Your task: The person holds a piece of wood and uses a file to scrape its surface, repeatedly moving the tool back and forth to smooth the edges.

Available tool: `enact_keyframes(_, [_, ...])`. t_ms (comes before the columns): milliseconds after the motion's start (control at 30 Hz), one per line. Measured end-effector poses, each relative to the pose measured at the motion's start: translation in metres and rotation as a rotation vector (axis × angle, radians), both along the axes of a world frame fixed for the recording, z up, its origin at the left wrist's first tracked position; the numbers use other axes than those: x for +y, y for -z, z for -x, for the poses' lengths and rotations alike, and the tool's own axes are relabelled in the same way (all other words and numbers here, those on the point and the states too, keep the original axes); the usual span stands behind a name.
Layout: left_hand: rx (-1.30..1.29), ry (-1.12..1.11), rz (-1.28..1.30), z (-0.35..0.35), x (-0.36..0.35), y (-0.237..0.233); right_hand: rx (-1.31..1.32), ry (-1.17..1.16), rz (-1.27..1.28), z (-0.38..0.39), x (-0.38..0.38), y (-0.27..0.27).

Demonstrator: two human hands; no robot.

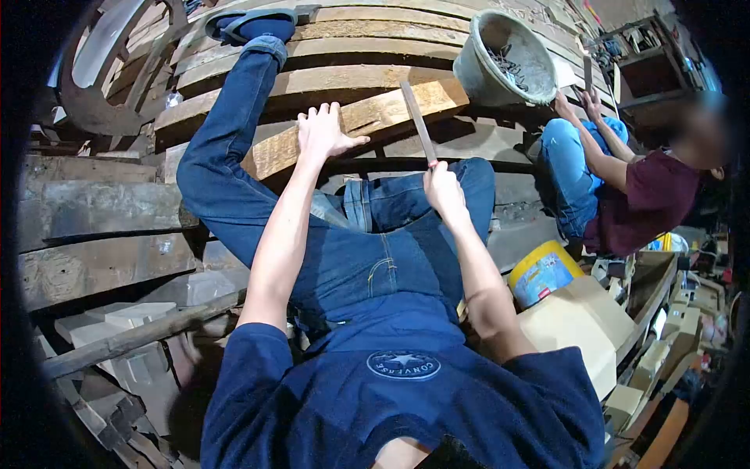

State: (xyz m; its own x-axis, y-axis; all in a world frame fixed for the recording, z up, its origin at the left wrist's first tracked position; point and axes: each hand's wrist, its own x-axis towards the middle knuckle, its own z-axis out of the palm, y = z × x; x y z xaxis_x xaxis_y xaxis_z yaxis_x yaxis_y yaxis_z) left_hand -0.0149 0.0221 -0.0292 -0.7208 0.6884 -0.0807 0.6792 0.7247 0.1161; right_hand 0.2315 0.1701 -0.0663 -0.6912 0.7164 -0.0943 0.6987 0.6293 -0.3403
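My left hand [319,134] lies on a thick wooden beam [371,113], fingers stretched forward and thumb out to the side. The beam slants across in front of my crossed legs. My right hand [444,187] is closed around the reddish handle of a long flat file [419,121], a narrow grey metal strip. Its far part overlaps the right half of the beam in this view, pointing forward and slightly left.
A grey bucket [478,66] with dark metal pieces stands past the beam's right end. At right sits another person [648,187] holding a tool. A yellow-and-blue tub [544,273] and cardboard [578,328] are by my right elbow. Wooden slats [351,47] form the floor ahead.
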Motion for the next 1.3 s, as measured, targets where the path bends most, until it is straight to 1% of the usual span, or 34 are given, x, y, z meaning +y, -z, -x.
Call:
enact_keyframes(67, [-0.025, 0.001, 0.005, -0.001, 0.001, -0.004, 0.023, -0.023, -0.015, -0.010, -0.002, 0.004])
enact_keyframes(100, [-0.033, 0.003, 0.010, -0.001, 0.001, -0.005, 0.036, -0.023, -0.053, -0.006, 0.001, 0.010])
enact_keyframes(167, [0.029, 0.002, -0.015, -0.002, 0.001, 0.003, 0.068, -0.020, -0.120, 0.018, 0.012, 0.022])
enact_keyframes(200, [0.040, -0.001, -0.028, -0.002, 0.000, 0.005, 0.055, -0.026, 0.030, 0.035, 0.026, 0.017])
enact_keyframes(233, [0.049, -0.005, -0.041, -0.002, -0.001, 0.006, 0.158, -0.061, -0.073, 0.048, 0.024, 0.009])
enact_keyframes(300, [0.024, 0.000, -0.035, -0.002, -0.002, 0.002, 0.070, -0.011, -0.001, 0.076, 0.044, 0.008])
enact_keyframes(400, [-0.005, 0.002, -0.027, -0.001, 0.000, -0.001, -0.036, 0.042, 0.047, 0.077, 0.045, 0.005])
enact_keyframes(500, [-0.034, 0.001, -0.045, -0.001, -0.002, -0.003, -0.022, -0.001, 0.075, 0.034, 0.025, -0.009])
enact_keyframes(533, [0.030, -0.003, -0.082, -0.002, -0.003, 0.008, -0.038, 0.013, 0.072, 0.019, 0.017, -0.006])
enact_keyframes(600, [0.017, -0.008, -0.057, 0.000, -0.002, 0.004, -0.078, 0.026, 0.094, 0.000, 0.011, 0.000])
enact_keyframes(633, [0.005, -0.009, -0.042, -0.002, -0.001, 0.003, -0.068, 0.022, 0.067, 0.003, 0.015, 0.004])
enact_keyframes(667, [-0.003, -0.010, -0.035, -0.001, -0.001, 0.002, -0.061, 0.023, 0.046, 0.007, 0.017, 0.011])
enact_keyframes(700, [-0.082, -0.003, 0.005, -0.001, 0.000, -0.010, -0.050, 0.026, 0.027, 0.015, 0.019, 0.015])
enact_keyframes(733, [-0.037, -0.007, -0.011, -0.001, 0.001, -0.003, 0.060, -0.004, 0.013, 0.028, 0.024, 0.015])
enact_keyframes(767, [0.009, -0.013, -0.025, -0.001, 0.000, 0.003, 0.133, -0.051, -0.081, 0.040, 0.029, 0.015])
enact_keyframes(833, [0.051, -0.010, -0.037, 0.000, -0.001, 0.009, 0.150, -0.056, -0.149, 0.070, 0.055, 0.032])
enact_keyframes(900, [0.074, 0.008, -0.058, -0.001, 0.000, 0.011, 0.047, -0.035, -0.095, 0.083, 0.068, 0.023])
enact_keyframes(967, [0.081, 0.018, -0.088, -0.001, -0.003, 0.010, 0.171, -0.101, -0.137, 0.066, 0.059, 0.019])
enact_keyframes(1033, [0.052, 0.014, -0.090, 0.001, -0.003, 0.008, 0.107, -0.053, -0.044, 0.037, 0.046, 0.014])
enact_keyframes(1100, [0.071, 0.016, -0.113, 0.001, -0.003, 0.010, -0.009, -0.003, -0.017, 0.001, 0.030, 0.010])
enact_keyframes(1167, [0.079, 0.003, -0.104, 0.001, -0.002, 0.008, -0.061, 0.000, 0.009, -0.021, 0.017, 0.000])
enact_keyframes(1200, [0.072, -0.003, -0.101, 0.000, -0.002, 0.005, 0.030, -0.052, 0.002, -0.025, 0.024, 0.008])
enact_keyframes(1300, [0.097, 0.007, -0.104, -0.002, -0.003, 0.008, 0.076, -0.060, -0.023, 0.005, 0.044, 0.016])
